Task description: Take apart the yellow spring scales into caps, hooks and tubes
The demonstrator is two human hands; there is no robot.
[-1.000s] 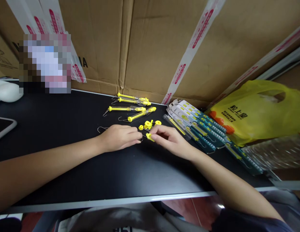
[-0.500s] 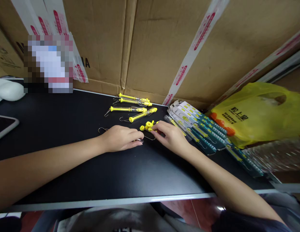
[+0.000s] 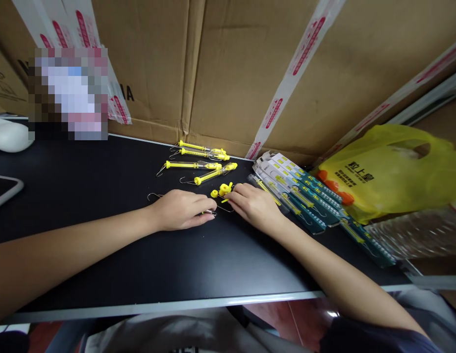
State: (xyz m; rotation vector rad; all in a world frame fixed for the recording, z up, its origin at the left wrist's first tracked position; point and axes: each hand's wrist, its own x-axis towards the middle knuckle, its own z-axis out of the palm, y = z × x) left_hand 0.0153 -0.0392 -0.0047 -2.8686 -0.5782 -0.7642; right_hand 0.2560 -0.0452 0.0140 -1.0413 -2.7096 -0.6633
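Curled palm-down on the black table (image 3: 103, 255), the left hand (image 3: 182, 210) presses its closed fingers over a thin tube (image 3: 210, 212). Only the tube's tip shows past the fingertips, and a wire hook (image 3: 153, 196) shows behind the wrist. Just to its right, the right hand (image 3: 253, 206) lies low with its fingertips at a small yellow part (image 3: 225, 199) and a wire loop (image 3: 225, 209). Whether they pinch the part or only touch it I cannot tell (the fingers hide the contact). So the thing in work sits between the two hands, flat on the table near its middle. By my reading the step is one of fitting: one hand steadies the tube while the other sorts out a piece for its end. A next move would call for a fine pinch on that little part, a clean lift clear of the loop, and a firm press so the tube cannot roll. Just beyond the fingertips is a small cluster of loose yellow caps (image 3: 222, 189). Farther back lie four finished scales (image 3: 193, 165), yellow-ended with hooks, roughly side by side. To the right, packs (image 3: 301, 193) fan out in a row, touching a yellow bag (image 3: 393, 171). Cardboard boxes (image 3: 231, 73) wall off the back.
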